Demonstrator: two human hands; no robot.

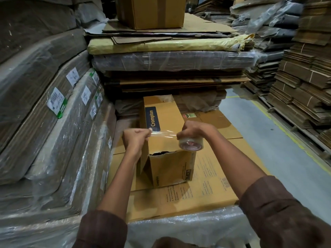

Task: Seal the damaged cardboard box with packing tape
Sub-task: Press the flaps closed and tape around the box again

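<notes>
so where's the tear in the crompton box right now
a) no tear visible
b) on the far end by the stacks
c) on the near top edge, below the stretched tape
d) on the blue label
c: the ragged dark gap runs along the near top edge of the Crompton box, just below the strip of clear tape that the left hand pulls from the tape roll held in the right hand.
</notes>
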